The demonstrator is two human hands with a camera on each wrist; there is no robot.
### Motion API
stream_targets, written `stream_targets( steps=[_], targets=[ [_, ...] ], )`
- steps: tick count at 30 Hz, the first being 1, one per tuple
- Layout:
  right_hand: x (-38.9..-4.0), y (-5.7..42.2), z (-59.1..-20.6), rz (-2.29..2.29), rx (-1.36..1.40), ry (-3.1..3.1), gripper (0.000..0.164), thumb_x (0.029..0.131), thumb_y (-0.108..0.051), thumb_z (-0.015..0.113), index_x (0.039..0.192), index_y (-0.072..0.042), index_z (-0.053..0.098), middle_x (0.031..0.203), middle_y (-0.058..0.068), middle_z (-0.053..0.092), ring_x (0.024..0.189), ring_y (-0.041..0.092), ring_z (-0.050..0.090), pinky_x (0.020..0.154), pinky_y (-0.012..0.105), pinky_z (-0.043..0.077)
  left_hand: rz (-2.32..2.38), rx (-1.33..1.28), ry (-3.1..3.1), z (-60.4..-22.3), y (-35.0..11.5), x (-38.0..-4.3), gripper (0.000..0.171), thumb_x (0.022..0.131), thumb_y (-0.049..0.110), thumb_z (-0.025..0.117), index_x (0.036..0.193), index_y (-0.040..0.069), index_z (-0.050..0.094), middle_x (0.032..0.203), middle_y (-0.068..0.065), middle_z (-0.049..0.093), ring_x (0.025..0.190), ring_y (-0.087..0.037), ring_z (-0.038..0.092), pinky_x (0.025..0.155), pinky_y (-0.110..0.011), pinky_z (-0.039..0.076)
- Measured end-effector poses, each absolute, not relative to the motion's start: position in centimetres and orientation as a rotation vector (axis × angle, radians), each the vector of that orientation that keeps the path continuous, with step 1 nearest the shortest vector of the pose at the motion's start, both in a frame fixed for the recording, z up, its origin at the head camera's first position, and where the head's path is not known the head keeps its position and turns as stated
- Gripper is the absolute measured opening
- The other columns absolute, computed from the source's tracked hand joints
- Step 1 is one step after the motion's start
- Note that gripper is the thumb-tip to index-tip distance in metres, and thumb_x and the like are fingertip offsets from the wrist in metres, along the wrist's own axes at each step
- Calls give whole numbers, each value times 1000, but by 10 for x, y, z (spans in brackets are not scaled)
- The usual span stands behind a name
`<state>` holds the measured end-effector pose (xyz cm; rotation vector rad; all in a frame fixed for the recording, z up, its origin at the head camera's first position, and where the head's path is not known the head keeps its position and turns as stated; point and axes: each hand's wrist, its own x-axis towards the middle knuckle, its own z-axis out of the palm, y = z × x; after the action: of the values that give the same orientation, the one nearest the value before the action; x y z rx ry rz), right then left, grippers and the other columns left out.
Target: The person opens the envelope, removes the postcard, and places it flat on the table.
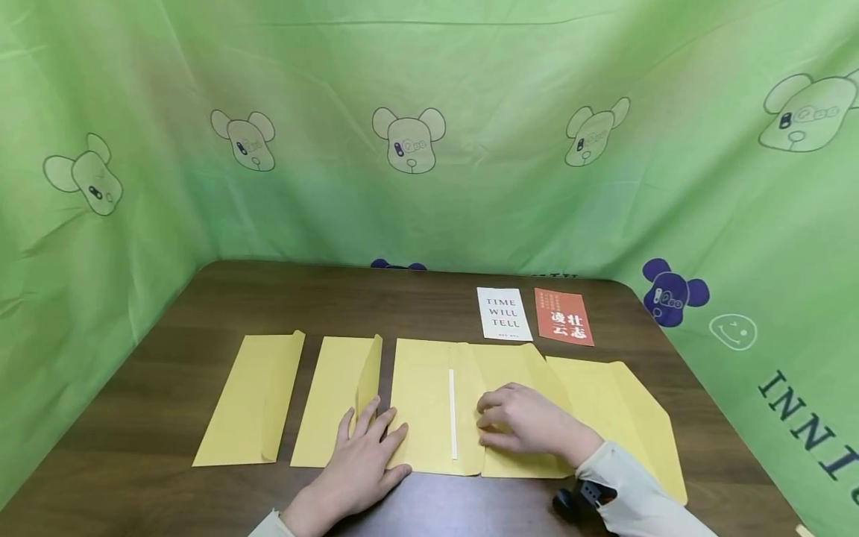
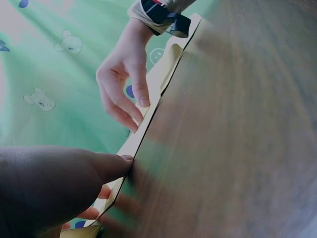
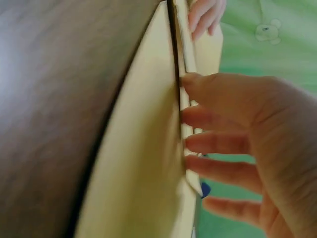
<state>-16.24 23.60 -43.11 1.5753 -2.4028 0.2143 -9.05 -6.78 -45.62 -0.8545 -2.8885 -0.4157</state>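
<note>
Several yellow paper envelopes lie in a row on the table. The middle envelope (image 1: 423, 418) has its flap (image 1: 471, 440) spread to the right, and a white strip (image 1: 452, 414) runs along it. My left hand (image 1: 365, 455) rests with spread fingers on this envelope's lower left edge, reaching toward the envelope (image 1: 329, 418) on its left. My right hand (image 1: 526, 421) touches the flap with slightly bent fingers; in the right wrist view its thumb and fingers (image 3: 218, 144) are spread along the paper. Under that hand lies another envelope (image 1: 517, 362), partly hidden by it.
At the far left lies an envelope (image 1: 244, 395) with its flap slightly raised; at the far right, one (image 1: 644, 425) partly covered by the right arm. Behind the row are a white card (image 1: 505, 313) and a red card (image 1: 564, 317). Green cloth (image 1: 322, 209) surrounds the table (image 1: 121, 447).
</note>
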Motion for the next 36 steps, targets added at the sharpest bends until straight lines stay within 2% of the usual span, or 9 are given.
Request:
stream_targets(
  steps=[7, 12, 16, 19, 24, 30, 33, 36],
  targets=[
    [-166, 233, -425, 273, 1574, -2511, 12, 85, -27, 79, 86, -15, 79, 91, -6, 66, 80, 6, 64, 74, 28, 52, -406, -854, -2883, -455, -69, -96, 50, 93, 43, 64, 132, 11, 64, 142, -13, 52, 141, -40, 32, 104, -67, 27],
    [-166, 232, -426, 397, 1600, -2597, 13, 78, -25, 84, 82, -13, 79, 85, -9, 58, 76, 2, 56, 73, 20, 50, -422, -872, -2906, -457, -67, -92, 51, 94, 44, 63, 133, 12, 63, 142, -13, 51, 141, -41, 32, 104, -68, 27],
    [-164, 228, -424, 428, 1606, -2627, 14, 74, -25, 86, 73, -15, 75, 81, -11, 49, 74, 1, 49, 71, 18, 47, -449, -884, -2918, -460, -67, -87, 52, 94, 45, 63, 133, 12, 63, 143, -13, 50, 141, -41, 31, 103, -69, 26],
    [-166, 223, -421, 453, 1590, -2676, 15, 70, -19, 87, 74, -14, 74, 82, -12, 48, 76, 2, 48, 73, 20, 47, -456, -883, -2909, -460, -68, -88, 52, 94, 45, 62, 133, 11, 63, 144, -14, 50, 141, -41, 31, 103, -69, 26],
    [-172, 213, -417, 489, 1511, -2810, 32, 60, -13, 89, 87, -9, 74, 92, -7, 53, 85, 7, 51, 80, 25, 49, -450, -876, -2893, -460, -69, -89, 51, 94, 44, 63, 133, 11, 63, 143, -14, 50, 141, -41, 32, 103, -69, 27],
    [-180, 208, -412, 505, 1331, -2988, 63, 54, -13, 94, 110, 1, 68, 102, 0, 51, 87, 12, 49, 80, 29, 48, -432, -866, -2881, -460, -68, -91, 51, 94, 44, 63, 132, 11, 63, 143, -13, 50, 140, -41, 32, 103, -68, 27],
    [-181, 207, -411, 502, 1300, -3013, 75, 56, -16, 94, 121, 6, 64, 104, 3, 51, 87, 12, 49, 80, 30, 47, -428, -867, -2874, -459, -68, -91, 51, 94, 44, 63, 132, 11, 63, 143, -13, 50, 140, -41, 32, 103, -68, 28],
    [-181, 205, -414, 517, 1268, -3004, 75, 65, -23, 92, 124, 10, 61, 104, 5, 53, 87, 13, 49, 80, 31, 47, -425, -867, -2878, -460, -69, -90, 50, 93, 44, 64, 132, 11, 64, 142, -13, 51, 140, -41, 33, 103, -68, 28]
  ],
)
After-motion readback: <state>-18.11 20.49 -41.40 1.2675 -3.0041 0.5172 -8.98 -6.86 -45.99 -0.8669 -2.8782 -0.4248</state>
